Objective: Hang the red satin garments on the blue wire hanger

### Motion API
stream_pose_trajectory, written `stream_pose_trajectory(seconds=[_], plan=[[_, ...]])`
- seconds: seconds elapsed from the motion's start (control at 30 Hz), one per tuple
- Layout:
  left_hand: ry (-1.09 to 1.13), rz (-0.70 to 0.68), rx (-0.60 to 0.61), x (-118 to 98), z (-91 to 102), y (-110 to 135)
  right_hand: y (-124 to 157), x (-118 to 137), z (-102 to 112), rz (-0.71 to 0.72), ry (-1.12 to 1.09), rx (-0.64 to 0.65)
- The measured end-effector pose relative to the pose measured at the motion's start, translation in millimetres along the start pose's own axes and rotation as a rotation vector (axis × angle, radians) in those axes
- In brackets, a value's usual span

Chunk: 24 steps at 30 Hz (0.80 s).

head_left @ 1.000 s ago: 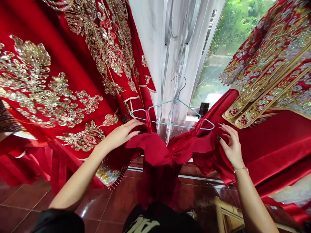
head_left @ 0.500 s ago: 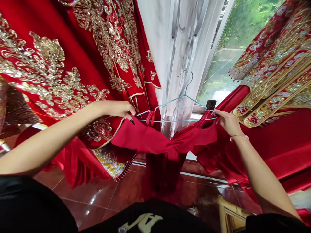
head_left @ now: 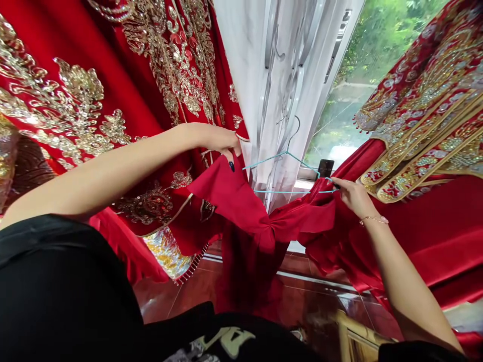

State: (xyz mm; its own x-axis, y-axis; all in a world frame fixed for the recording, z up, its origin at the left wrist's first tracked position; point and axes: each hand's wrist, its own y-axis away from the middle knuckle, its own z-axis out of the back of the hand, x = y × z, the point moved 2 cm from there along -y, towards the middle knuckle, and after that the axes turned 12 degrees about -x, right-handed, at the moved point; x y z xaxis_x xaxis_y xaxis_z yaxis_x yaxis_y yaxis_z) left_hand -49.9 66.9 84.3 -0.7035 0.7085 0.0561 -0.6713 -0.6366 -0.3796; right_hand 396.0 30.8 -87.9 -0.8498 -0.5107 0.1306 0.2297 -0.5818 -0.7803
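A plain red dress (head_left: pixel 241 201) with a gathered centre front hangs before me, its skirt dropping toward the floor. My left hand (head_left: pixel 222 140) is closed on the left part of its upper edge and lifts that side into a peak. Behind the dress is a thin light-blue clothes hanger (head_left: pixel 285 154), hook upward. My right hand (head_left: pixel 353 195) pinches the hanger's right end, where a red strap (head_left: pixel 320 187) of the dress lies over it. The hanger's left end is hidden behind my left hand and the cloth.
Red gowns with gold embroidery (head_left: pixel 169 75) hang close on the left. Another beaded red gown (head_left: pixel 422 136) hangs on the right. A white curtain (head_left: pixel 241 40) and a window (head_left: pixel 362 85) are behind. A wooden stool (head_left: pixel 345 332) stands low on the right.
My left hand has moved up and to the right, pulling the dress's left side up with it. My right hand stays almost in place at the hanger's end.
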Motion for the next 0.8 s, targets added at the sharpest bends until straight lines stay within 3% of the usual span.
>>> stream_pose_trajectory(seconds=[0.07,0.13,0.2,0.3,0.43,0.6,0.7,0.8], plan=[[0.081,-0.077,0.213,-21.4,-1.3,-8.3,-0.7,3.4,-2.8,-0.013,-0.043,0.026],[0.117,-0.117,0.261,-41.2,-1.1,-14.7,1.1,7.6,-5.9,-0.022,-0.074,0.033],[0.100,-0.113,0.163,-54.4,-0.9,-13.7,6.4,12.7,-8.7,-0.038,-0.096,0.021],[0.091,-0.090,-0.061,-64.8,-8.5,7.7,19.1,21.7,-11.2,-0.090,-0.152,0.005],[0.087,0.002,-0.254,-73.8,-41.0,43.5,33.1,32.1,-1.9,-0.274,-0.378,0.023],[0.035,0.092,-0.386,-84.9,-73.8,38.5,32.7,27.6,31.2,-0.403,-0.669,0.337],[0.021,0.099,-0.416,-87.1,-76.2,21.9,33.1,14.9,44.4,-0.391,-0.563,0.509],[0.036,0.123,-0.398,-83.0,-76.4,12.8,38.4,9.6,47.8,-0.414,-0.501,0.602]])
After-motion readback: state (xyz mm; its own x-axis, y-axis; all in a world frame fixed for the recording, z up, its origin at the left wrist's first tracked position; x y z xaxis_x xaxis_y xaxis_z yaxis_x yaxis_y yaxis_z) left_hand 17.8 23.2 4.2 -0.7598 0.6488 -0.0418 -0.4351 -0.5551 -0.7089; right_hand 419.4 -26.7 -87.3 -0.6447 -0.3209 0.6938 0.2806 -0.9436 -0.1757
